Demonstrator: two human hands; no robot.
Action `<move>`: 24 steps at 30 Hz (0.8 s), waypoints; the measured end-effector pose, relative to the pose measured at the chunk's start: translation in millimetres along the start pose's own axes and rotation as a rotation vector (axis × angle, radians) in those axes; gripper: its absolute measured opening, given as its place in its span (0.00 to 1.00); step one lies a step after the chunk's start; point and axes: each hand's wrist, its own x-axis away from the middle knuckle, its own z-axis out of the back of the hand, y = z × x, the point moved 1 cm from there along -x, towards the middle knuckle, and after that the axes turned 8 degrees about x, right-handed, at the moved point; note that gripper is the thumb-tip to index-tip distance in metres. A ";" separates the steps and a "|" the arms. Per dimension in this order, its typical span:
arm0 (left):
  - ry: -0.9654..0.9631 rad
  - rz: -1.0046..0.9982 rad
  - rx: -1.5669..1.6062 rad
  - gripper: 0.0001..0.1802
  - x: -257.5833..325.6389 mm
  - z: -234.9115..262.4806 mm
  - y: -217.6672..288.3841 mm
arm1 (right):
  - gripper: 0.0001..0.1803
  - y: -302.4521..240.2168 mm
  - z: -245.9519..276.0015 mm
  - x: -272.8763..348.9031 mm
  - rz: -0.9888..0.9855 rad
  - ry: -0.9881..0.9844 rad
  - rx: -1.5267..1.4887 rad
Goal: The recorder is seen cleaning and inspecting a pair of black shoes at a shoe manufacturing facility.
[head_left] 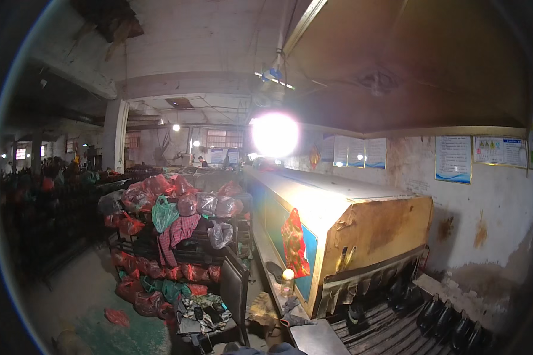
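Dim workshop w/ stained walls, bright lamp (pixel 275 135) glaring mid-frame. Long yellow tunnel machine (pixel 343 228) over slatted conveyor (pixel 385 331); black shoes (pixel 450 325) in a row at the belt's right edge, just outside the tunnel mouth. No hands in view, so grip can't be told. Best reached from the belt's near end, taken pair by pair, clear of the hanging flaps. Bagged bundles (pixel 172 207) stacked left.

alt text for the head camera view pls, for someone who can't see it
A long, worn yellow tunnel machine runs back through a dim workshop, with dark shoes on the slatted conveyor at its open end. To its left stands a rack piled with red and green plastic bags, and a bright lamp glares behind. No hands are in view.
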 end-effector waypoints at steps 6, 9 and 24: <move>0.040 0.017 0.012 0.17 0.4 13.7 -12.3 | 0.60 37.6 -17.2 -8.7 0.100 0.045 0.100; 0.070 -0.039 -0.041 0.16 -1.8 5.5 3.0 | 0.59 7.6 -11.3 -2.5 -0.065 0.087 -0.013; -0.038 -0.025 -0.195 0.33 -42.9 6.8 -0.3 | 0.39 -2.7 134.5 -53.3 -0.079 0.537 0.044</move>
